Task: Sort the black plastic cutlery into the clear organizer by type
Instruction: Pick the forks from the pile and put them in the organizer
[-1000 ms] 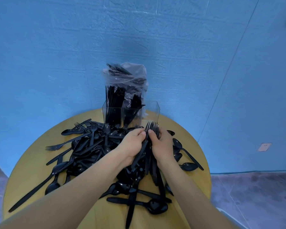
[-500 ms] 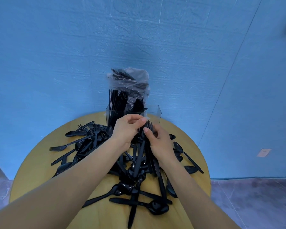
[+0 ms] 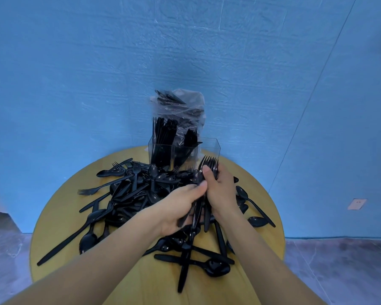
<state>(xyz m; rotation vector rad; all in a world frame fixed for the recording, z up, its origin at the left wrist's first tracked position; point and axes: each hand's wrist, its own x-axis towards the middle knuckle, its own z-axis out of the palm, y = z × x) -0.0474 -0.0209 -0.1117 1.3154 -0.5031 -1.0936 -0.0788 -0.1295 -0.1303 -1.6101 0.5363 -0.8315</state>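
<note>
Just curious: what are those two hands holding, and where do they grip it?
A bundle of black forks: the right hand grips just below the tines, the left hand around the handles.

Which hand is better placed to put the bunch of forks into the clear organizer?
Probably the right hand: it grips the forks just below the organizer's empty-looking right compartment. The left hand holds the handles lower, farther away.

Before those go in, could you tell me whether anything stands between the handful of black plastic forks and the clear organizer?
Nothing visible does. The right hand grips the bundle of black plastic forks, tines up, just in front of the clear plastic organizer, whose rightmost compartment looks empty. The left hand pinches the handles lower down.
</note>
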